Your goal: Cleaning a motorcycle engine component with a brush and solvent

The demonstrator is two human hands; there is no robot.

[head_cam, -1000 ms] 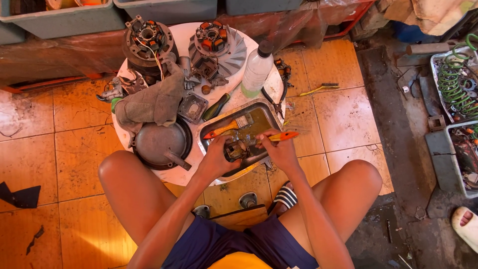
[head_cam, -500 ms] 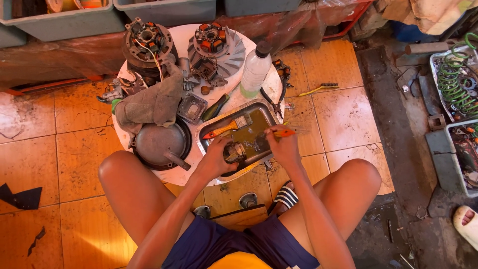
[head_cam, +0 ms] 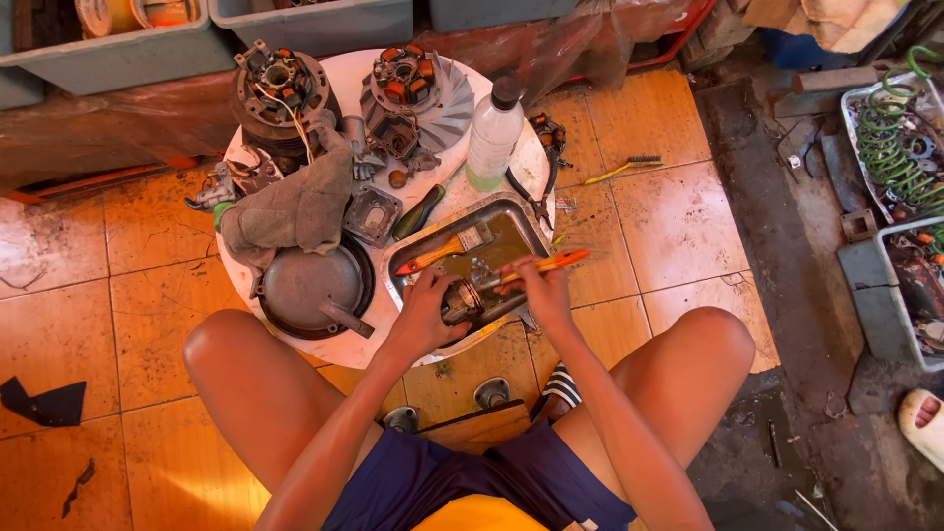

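One small round dark metal part (head_cam: 460,300) sits gripped in your left hand (head_cam: 425,320), fingers curled around it, over the near edge of the rectangular steel tray (head_cam: 511,218). Your right hand (head_cam: 539,288) pinches an orange-handled brush (head_cam: 536,265) against it. Risk: greasy-looking surface, so it may slip into the murky tray liquid. A second orange-handled brush (head_cam: 447,252) lies in the tray.
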